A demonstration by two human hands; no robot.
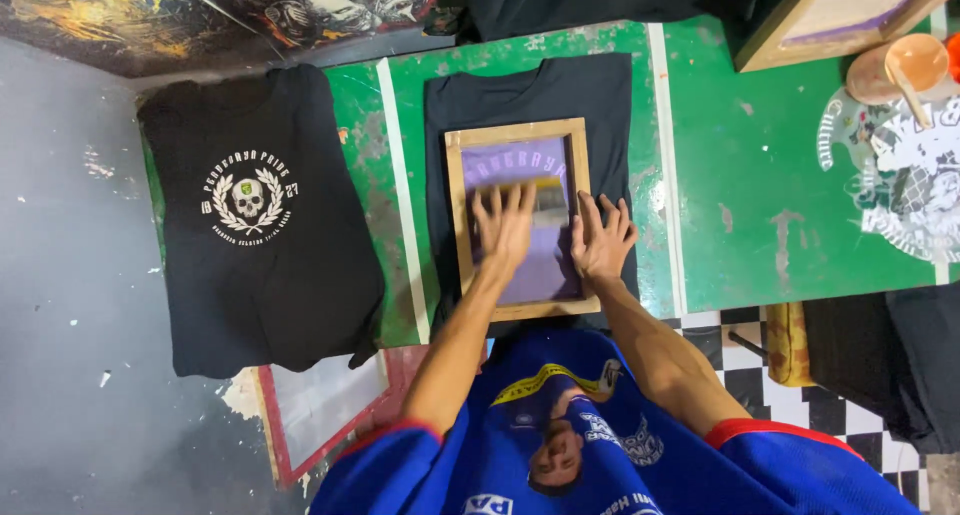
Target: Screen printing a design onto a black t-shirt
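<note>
Head view: a wooden-framed printing screen lies flat on a black shirt spread on the green desk; the left hand rests on the purple mesh and the right hand on the frame's right rail, fingers of both spread flat, gripping nothing. Judged step: seating and steadying the screen on the shirt. The next move likely calls for even pressure so the frame does not shift; a printed black shirt lies to the left.

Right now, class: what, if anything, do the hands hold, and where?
Nothing gripped: left hand lies flat on the screen mesh; right hand presses the wooden frame at its right edge.
</note>
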